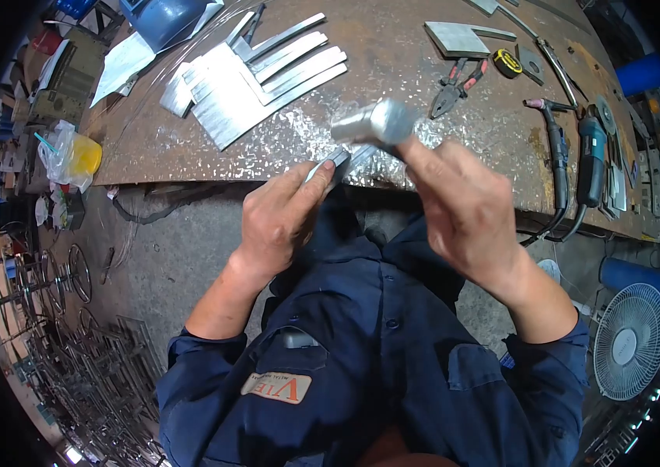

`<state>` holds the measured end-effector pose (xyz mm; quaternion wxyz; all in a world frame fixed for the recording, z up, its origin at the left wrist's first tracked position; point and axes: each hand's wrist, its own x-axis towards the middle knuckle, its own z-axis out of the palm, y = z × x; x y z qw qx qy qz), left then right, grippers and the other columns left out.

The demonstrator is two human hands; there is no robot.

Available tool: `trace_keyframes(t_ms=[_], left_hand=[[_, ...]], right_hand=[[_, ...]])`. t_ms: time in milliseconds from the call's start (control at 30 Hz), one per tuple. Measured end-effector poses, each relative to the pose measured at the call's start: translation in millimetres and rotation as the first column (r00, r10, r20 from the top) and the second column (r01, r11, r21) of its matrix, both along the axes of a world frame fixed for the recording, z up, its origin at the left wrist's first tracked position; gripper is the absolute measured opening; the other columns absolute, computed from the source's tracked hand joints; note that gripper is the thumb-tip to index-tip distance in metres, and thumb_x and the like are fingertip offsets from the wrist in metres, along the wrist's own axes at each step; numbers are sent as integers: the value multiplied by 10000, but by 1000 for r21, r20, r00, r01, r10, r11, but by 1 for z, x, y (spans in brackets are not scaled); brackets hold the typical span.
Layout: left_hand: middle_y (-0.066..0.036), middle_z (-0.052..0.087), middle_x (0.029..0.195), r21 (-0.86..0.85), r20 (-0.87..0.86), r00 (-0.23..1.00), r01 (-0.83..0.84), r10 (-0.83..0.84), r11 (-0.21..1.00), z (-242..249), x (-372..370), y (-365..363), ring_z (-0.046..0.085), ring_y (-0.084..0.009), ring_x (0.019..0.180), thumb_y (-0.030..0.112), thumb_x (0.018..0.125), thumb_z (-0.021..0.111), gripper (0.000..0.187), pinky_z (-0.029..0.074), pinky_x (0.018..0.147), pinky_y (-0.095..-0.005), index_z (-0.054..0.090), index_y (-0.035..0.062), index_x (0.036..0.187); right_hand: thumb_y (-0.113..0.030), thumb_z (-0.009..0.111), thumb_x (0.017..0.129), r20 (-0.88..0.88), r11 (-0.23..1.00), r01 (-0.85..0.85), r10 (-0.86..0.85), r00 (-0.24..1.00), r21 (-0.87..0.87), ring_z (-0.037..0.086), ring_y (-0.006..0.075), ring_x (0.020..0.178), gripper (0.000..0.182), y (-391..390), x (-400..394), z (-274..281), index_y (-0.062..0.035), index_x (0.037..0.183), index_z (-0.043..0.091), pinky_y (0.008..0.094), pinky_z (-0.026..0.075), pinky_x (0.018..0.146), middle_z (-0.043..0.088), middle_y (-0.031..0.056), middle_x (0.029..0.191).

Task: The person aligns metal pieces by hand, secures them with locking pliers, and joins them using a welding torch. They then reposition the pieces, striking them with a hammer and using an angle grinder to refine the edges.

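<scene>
My left hand point(279, 214) is closed around a small metal bar point(335, 161), its thumb pressed along the top, at the front edge of the steel workbench point(182, 156). Opposite it, my right hand point(466, 198) grips a hammer point(377, 122) whose bright metal head hangs just above the bar. The hammer's handle is mostly hidden by the fingers. Beyond my left hand lie flat metal plates point(225, 101) with several metal strips point(307, 68) fanned to the right. Past the hammer are red-handled pliers point(449, 95), another metal plate point(454, 37) and a yellow tape measure point(507, 62).
A welding torch point(556, 152) and an angle grinder point(592, 156) lie at the bench's right, their cables over the edge. At the far left sit a blue helmet point(163, 22) and a bag of yellow drink point(83, 156). A fan point(630, 338) stands at lower right.
</scene>
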<state>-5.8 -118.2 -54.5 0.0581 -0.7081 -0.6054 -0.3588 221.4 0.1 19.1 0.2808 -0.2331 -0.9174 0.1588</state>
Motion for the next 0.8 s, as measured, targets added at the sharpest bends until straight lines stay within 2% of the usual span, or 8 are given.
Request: trace_keyframes(t_ms=[233,300,400,467,567,633,733,800], left_hand=[[-166,750,1005,20,-2,1000,-6,6,1000,-5,1,0,741,-310,807,13,822,841,379,586,684,-357,740,35,1187],[-167,750,1011,23,-2,1000,4,-4,1000,-5,0,0,742,-306,800,7,826,835,380,587,681,-357,741,39,1193],[-169,751,1017,7,-33,999,-1,1,1000,-4,0,-1,744,-306,802,0,825,828,388,585,675,-356,742,46,1200],[-168,752,1018,18,-16,1000,4,-4,1000,-4,1,-1,744,-307,805,-2,825,824,390,585,675,-357,743,49,1203],[-166,753,1024,20,-12,1000,-12,12,1000,0,4,3,745,-310,811,-2,821,821,389,587,680,-358,746,53,1199],[-165,754,1028,-9,-20,999,-39,39,999,-1,6,1,745,-310,815,0,818,823,386,589,684,-358,749,55,1193],[-165,755,1037,-28,-32,999,-43,42,999,-1,5,1,746,-313,819,2,814,828,377,594,692,-358,752,55,1179],[-167,754,1031,-19,-14,999,-34,34,999,1,6,2,746,-316,816,-3,810,830,374,595,693,-360,751,49,1173]], right_hand=[[91,663,741,155,1000,-25,24,988,5,600,261,574,749,4,0,16,-155,1448,655,407,495,519,549,90,768],[124,679,705,-274,977,-76,130,953,197,588,237,589,638,10,-3,23,-52,1317,718,377,496,529,604,80,790],[127,673,705,-458,963,-81,196,867,258,563,227,592,545,7,-8,-1,-22,1227,724,361,490,533,591,63,792],[58,650,770,153,999,-38,36,988,12,515,265,528,733,-3,1,-5,-158,1470,622,402,474,524,485,78,751],[63,657,783,134,1000,-9,6,991,26,529,259,527,769,-1,1,-3,-203,1502,603,405,471,512,494,78,743],[90,668,873,22,998,40,-39,999,-48,583,296,612,484,-6,1,14,-57,1335,678,414,483,580,554,140,775],[83,660,884,-111,1000,25,-24,994,7,596,295,622,507,-4,0,-2,-72,1367,673,431,495,585,558,138,765],[75,665,887,39,998,56,-55,998,-18,624,310,636,504,-4,0,0,-75,1368,678,429,504,582,580,143,779]])
